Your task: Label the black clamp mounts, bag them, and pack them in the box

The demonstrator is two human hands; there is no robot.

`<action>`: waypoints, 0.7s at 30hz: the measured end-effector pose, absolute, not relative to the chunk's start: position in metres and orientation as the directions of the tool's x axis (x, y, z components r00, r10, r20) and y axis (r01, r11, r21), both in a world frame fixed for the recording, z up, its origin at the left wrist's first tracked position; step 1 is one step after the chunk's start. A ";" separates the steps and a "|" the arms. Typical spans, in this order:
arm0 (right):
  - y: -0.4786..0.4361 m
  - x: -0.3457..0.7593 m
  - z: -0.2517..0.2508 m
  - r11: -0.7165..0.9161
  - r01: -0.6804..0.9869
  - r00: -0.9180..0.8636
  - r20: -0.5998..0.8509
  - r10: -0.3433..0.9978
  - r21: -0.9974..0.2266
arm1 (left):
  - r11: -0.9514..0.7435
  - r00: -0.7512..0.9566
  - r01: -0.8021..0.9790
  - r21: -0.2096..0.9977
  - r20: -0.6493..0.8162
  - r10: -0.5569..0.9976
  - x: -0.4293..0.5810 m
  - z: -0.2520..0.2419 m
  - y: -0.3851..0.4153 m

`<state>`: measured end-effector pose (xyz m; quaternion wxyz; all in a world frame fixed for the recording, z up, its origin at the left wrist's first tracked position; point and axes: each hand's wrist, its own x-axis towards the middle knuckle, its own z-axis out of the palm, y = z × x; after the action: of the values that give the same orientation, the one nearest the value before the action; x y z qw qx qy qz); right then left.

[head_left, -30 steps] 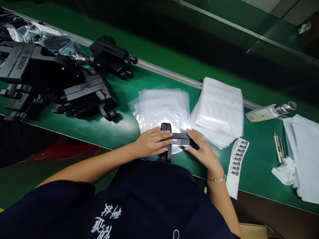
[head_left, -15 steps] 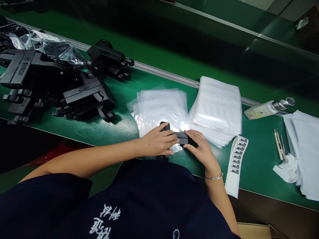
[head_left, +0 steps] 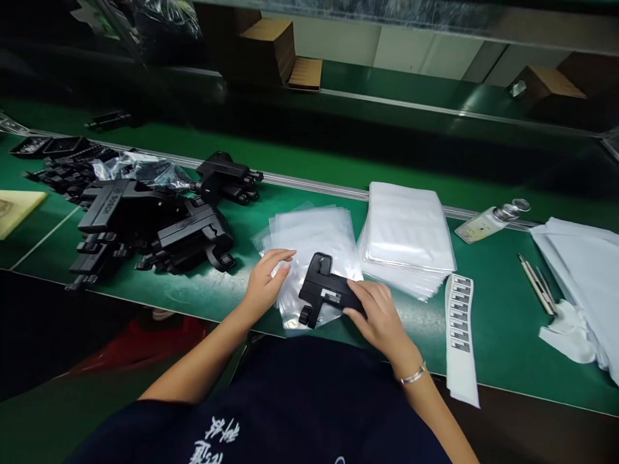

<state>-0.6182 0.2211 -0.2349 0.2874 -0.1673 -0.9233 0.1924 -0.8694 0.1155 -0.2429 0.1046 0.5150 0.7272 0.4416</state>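
Note:
My right hand [head_left: 378,314] grips a small black plastic part [head_left: 323,289] with a white label by its right end, just over the near edge of the green table [head_left: 493,303]. Under the part lies a loose stack of clear plastic bags [head_left: 314,238]. My left hand [head_left: 265,281] has its fingers curled on the left edge of those bags, pinching the top one. A neater pile of clear bags [head_left: 406,232] sits right beside my right hand.
A heap of black plastic parts [head_left: 145,225] fills the left of the table. A strip of barcode labels [head_left: 459,322] hangs over the near edge. A small bottle [head_left: 488,220], pens [head_left: 534,280] and white cloths [head_left: 580,277] lie at right. Cardboard boxes [head_left: 271,45] stand behind the conveyor.
My left hand has let go of the black part and moved left onto the bags. My right hand now holds the part alone. The camera has tilted up.

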 end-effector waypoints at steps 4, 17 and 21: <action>0.214 -0.605 -0.218 0.824 0.262 -0.595 0.589 0.548 -0.502 | 0.055 -0.285 0.728 0.683 0.229 0.931 -0.866 -0.251 0.118; 0.218 -0.578 -0.215 -0.141 -0.165 -0.262 -0.094 0.960 -0.976 | -0.391 0.424 0.891 0.229 -0.115 0.899 -0.777 -0.285 0.116; 0.222 -0.569 -0.215 -0.187 -0.257 -0.297 -0.106 0.949 -0.948 | -0.423 0.444 0.881 0.210 -0.062 0.894 -0.793 -0.288 0.106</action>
<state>-0.5692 0.2219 -0.2153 0.4514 -0.3841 -0.4503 0.6678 -0.7933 0.1065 -0.2877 0.1063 0.8429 0.5266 0.0296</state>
